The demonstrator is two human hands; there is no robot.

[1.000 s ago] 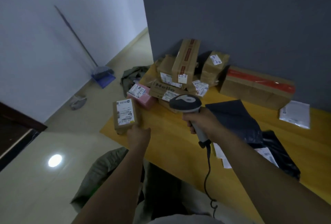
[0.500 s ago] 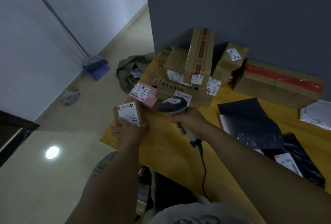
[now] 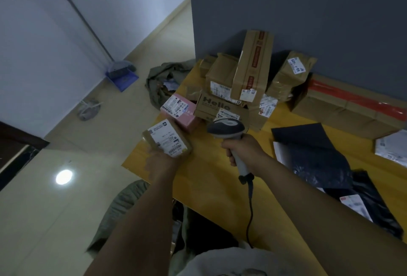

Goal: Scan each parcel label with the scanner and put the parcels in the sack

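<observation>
A small brown parcel [image 3: 167, 141] was held up by the left hand [image 3: 160, 163] above the near left corner of the yellow bench [image 3: 211, 165], tilted, with its white label [image 3: 168, 138] turned towards the camera. The hand's fingers were curled round the lower end of the box, most of them hidden behind it. The scanner [image 3: 225, 129] was gripped in the right hand [image 3: 242, 148], whose fingers [image 3: 230, 159] were wrapped tightly round the grey handle. Its dark head was raised just to the right of the parcel, apart from it. A black cable [image 3: 250, 209] was seen trailing from the base of the handle towards the bench's near edge. Behind the scanner, a pile of cardboard parcels [image 3: 237, 90] was stacked against the grey wall, with a pink parcel [image 3: 182, 112] at its left side. To the right, dark plastic mailers [image 3: 319, 156] were spread across the bench. An olive sack [image 3: 123, 205] was slumped on the floor at the near edge, beneath the left forearm. Whether it stood open could not be told.
</observation>
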